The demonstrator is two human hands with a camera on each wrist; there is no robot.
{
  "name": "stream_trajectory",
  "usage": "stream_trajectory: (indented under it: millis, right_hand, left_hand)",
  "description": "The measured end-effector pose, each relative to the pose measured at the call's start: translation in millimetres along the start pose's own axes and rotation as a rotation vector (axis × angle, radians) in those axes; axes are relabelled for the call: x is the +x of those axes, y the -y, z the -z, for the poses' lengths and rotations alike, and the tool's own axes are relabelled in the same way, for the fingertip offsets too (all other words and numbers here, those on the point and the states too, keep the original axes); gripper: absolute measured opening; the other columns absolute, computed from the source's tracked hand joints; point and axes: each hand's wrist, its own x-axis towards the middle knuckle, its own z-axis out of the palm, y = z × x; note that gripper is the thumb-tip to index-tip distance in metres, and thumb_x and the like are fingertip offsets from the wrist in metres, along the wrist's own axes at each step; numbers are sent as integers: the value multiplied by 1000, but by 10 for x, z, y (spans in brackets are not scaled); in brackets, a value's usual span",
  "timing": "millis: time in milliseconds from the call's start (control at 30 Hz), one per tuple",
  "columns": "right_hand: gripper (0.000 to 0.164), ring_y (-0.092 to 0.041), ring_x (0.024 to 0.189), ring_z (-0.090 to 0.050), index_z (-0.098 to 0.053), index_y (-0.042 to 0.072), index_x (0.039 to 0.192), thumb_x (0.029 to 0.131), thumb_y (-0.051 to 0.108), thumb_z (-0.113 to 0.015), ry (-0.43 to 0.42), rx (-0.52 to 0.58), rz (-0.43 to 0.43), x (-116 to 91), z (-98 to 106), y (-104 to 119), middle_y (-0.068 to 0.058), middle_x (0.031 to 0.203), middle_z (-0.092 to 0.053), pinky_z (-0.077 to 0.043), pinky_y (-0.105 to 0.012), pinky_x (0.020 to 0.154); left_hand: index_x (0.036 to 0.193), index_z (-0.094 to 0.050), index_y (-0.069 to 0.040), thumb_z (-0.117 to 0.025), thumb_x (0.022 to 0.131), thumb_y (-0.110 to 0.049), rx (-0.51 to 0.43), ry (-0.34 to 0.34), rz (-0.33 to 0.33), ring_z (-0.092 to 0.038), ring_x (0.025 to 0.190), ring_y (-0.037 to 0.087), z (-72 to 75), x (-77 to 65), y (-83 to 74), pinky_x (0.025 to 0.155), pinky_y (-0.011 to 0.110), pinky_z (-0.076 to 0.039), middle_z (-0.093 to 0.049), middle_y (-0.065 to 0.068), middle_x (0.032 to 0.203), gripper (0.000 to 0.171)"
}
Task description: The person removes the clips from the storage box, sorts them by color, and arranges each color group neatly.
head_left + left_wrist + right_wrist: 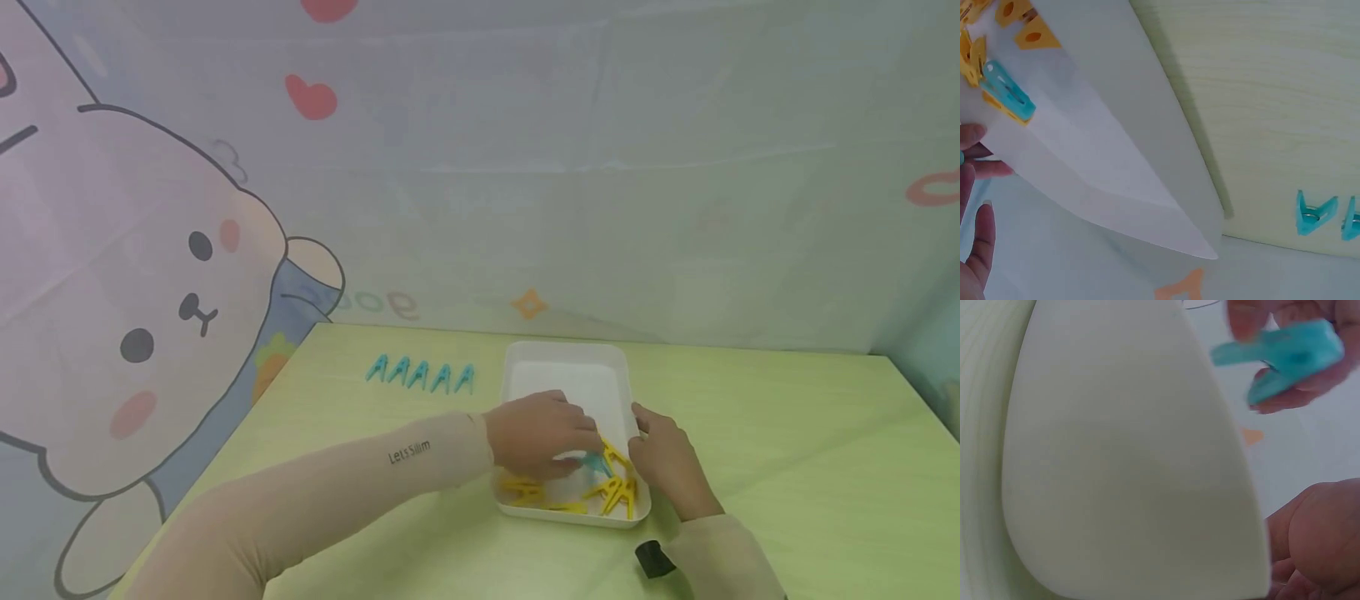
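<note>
Over the white tray (564, 354), my left hand (543, 435) reaches in from the left and pinches a teal clothespin (1302, 353), seen blurred near the rim in the right wrist view. My right hand (666, 457) grips the tray's right wall, its thumb and fingers at the rim. Several yellow clothespins (618, 493) lie jumbled in the tray's near end. Among them is another teal clothespin (1010, 92), resting over a yellow one in the left wrist view. In the head view the left hand covers part of the tray.
Left of the tray, several teal clothespins (420, 375) stand in a neat row on the pale green table (780, 433). A small black object (655, 559) is beside the right sleeve. Behind the table hangs a printed cloth (675, 167) with a cartoon rabbit (172, 308).
</note>
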Motion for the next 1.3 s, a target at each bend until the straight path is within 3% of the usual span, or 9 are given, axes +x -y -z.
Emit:
stream_trajectory:
  millis: [100,200,267,467,700,833,967,1167,1300]
  right_hand:
    - [58,-35,98,-51,-23,-6,139,84,6,-39,-7,-20,4,-1,5,3,-27,134,-35,-43,-42,70]
    - [58,-43,121,-34,-23,-6,139,85,6,-38,-12,-29,1,-1,2,3,-26,135,-35,-37,-53,87]
    - [57,-45,124,-27,-23,-6,139,86,7,-38,-10,-26,-4,1,-2,-1,-26,135,-35,-33,-55,91]
    - [58,-39,114,-41,-24,-6,139,84,5,-38,-34,-32,-1,4,-18,-18,-25,134,-37,-40,-46,79]
    - [58,-44,126,-24,-22,-4,140,85,6,-36,-14,-10,-14,15,-20,-40,-26,135,-34,-33,-54,91]
    - [58,-43,127,-23,-21,-4,141,85,5,-36,-10,6,-14,17,-22,-47,-26,136,-34,-34,-52,90]
    - [59,-43,126,-26,-21,-4,141,84,5,-35,-6,21,-14,18,-14,-37,-27,136,-33,-38,-48,84]
    - [59,-42,124,-30,-22,-4,141,84,5,-36,-10,24,-14,13,-12,-22,-27,136,-33,-39,-46,79]
    - [59,-43,126,-25,-21,-3,141,84,5,-35,-3,23,-15,16,-16,-22,-26,137,-33,-35,-53,90]
  left_hand:
    - [109,-59,-23,-56,86,-30,-72,-154,66,-52,84,2,26,-38,89,71,22,-39,-59,-13,101,24]
    - [105,-61,-19,-58,85,-27,-140,-319,122,-53,80,4,28,-83,186,70,21,-39,-59,-9,96,21]
    - [103,-62,-17,-58,85,-26,-186,-408,162,-53,78,5,28,-117,245,71,21,-40,-59,-8,95,21]
    - [114,-57,-10,-60,84,-22,-308,-566,313,-56,86,7,-11,-215,428,77,19,-43,-58,-5,97,32]
    - [123,-51,-10,-62,84,-17,-412,-734,434,-55,81,8,-107,-339,661,67,22,-46,-55,-4,95,41]
    - [124,-51,-13,-60,84,-19,-455,-754,545,-56,78,9,-191,-414,784,64,25,-47,-54,-5,93,41]
    - [124,-53,-13,-60,84,-18,-528,-730,715,-57,75,11,-243,-473,844,65,26,-47,-55,-1,91,41]
    - [119,-56,-14,-53,85,-17,-620,-566,987,-54,65,13,-312,-519,888,55,28,-44,-57,0,83,35]
    - [118,-57,-13,-51,84,-15,-660,-457,1091,-52,56,16,-356,-536,906,48,29,-40,-59,0,74,34]
